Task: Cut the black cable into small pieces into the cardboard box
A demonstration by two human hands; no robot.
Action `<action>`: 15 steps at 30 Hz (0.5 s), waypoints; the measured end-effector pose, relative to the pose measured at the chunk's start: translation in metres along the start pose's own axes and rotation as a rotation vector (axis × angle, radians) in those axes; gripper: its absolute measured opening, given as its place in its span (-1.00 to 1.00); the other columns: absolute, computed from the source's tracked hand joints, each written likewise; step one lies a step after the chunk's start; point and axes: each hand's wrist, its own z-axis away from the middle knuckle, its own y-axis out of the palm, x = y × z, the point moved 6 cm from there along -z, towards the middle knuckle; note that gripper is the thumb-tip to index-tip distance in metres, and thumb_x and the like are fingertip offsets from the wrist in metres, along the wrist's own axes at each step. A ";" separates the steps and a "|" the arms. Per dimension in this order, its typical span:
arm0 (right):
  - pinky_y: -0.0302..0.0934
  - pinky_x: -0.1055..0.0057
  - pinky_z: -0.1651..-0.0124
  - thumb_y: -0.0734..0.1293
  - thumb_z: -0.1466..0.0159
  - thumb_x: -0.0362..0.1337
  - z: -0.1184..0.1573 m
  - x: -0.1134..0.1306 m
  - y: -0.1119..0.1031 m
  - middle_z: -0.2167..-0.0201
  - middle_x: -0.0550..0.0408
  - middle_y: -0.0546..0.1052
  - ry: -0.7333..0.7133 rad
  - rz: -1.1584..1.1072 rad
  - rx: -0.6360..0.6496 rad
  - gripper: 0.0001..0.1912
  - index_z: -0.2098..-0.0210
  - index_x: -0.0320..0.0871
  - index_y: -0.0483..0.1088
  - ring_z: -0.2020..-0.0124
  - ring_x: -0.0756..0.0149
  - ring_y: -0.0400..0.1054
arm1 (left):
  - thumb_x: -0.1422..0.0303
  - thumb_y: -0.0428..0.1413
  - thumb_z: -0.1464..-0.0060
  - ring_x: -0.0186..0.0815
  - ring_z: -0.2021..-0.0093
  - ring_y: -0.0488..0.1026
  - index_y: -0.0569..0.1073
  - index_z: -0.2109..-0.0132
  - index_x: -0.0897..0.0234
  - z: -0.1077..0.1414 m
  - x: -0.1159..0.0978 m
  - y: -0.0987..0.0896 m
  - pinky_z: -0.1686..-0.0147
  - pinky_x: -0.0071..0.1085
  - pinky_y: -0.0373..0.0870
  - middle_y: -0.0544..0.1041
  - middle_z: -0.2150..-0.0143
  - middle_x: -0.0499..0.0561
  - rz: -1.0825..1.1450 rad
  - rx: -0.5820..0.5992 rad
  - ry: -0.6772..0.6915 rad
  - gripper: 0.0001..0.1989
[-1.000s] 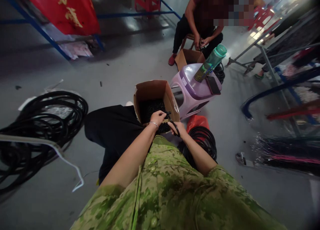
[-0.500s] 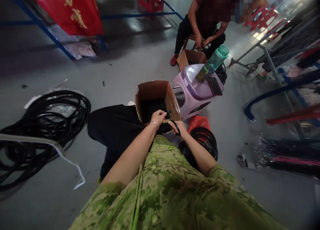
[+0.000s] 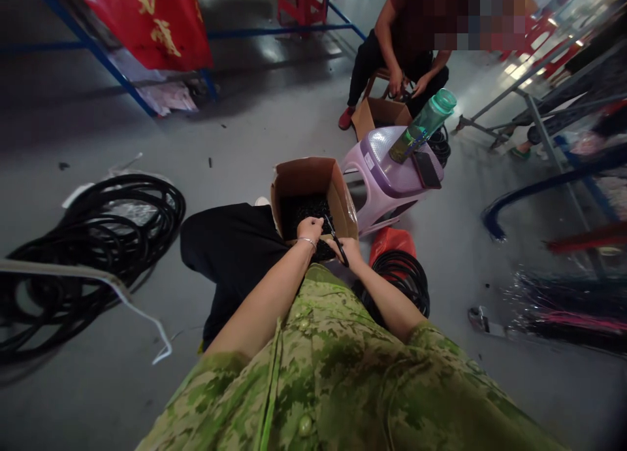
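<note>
My right hand (image 3: 347, 250) grips the black handles of a pair of scissors (image 3: 339, 244), whose blades point up and left over an open cardboard box (image 3: 309, 174). Just left of the blades, my left hand (image 3: 309, 228) is closed in a pinch; what its fingers hold is too small to make out. Small black pieces (image 3: 304, 208) lie in the bottom of the box. Both hands are above the box's near edge.
A purple-topped stool (image 3: 378, 155) carries a green bottle (image 3: 422, 125) and a dark phone (image 3: 427, 170). Coils of black tubing lie left (image 3: 161, 199) and right (image 3: 409, 278). Opposite sits another person (image 3: 416, 19) with hands over a second box (image 3: 375, 114).
The whole view has shifted slightly. The scissors' blades now show apart from my left fingers, and the dark bit seen near the blades earlier is no longer visible there.
</note>
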 end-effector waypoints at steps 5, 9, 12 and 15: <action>0.14 0.53 0.51 0.24 -0.23 0.19 0.001 -0.011 0.008 0.81 0.15 0.32 0.076 0.029 0.055 -0.38 0.71 -0.17 0.35 0.68 0.38 0.34 | 0.16 0.04 -0.11 -0.42 0.66 0.22 0.47 0.37 0.30 -0.001 0.001 -0.003 0.60 -0.49 0.11 0.39 0.62 -0.06 0.121 -0.008 -0.052 -0.71; 0.15 0.54 0.55 0.30 -0.16 0.22 0.011 -0.022 0.021 0.78 0.14 0.36 0.193 -0.024 0.193 -0.39 0.69 -0.18 0.36 0.70 0.41 0.32 | 0.19 0.07 -0.10 -0.46 0.69 0.16 0.42 0.40 0.30 0.007 -0.004 -0.003 0.63 -0.52 0.06 0.33 0.64 -0.11 0.215 0.004 -0.081 -0.74; 0.12 0.54 0.61 0.34 -0.11 0.21 0.024 -0.028 0.029 0.75 0.14 0.39 0.279 -0.137 0.266 -0.43 0.66 -0.18 0.37 0.73 0.43 0.28 | 0.25 0.05 -0.11 -0.49 0.71 0.13 0.37 0.43 0.29 0.016 -0.008 -0.001 0.64 -0.52 0.04 0.29 0.65 -0.15 0.300 0.030 -0.128 -0.77; 0.10 0.52 0.61 0.34 -0.11 0.18 0.039 -0.035 0.037 0.74 0.15 0.38 0.322 -0.221 0.324 -0.47 0.63 -0.19 0.40 0.73 0.44 0.22 | 0.31 -0.01 -0.13 -0.50 0.73 0.11 0.35 0.44 0.29 0.024 -0.012 0.001 0.65 -0.51 0.04 0.28 0.65 -0.16 0.376 0.033 -0.145 -0.78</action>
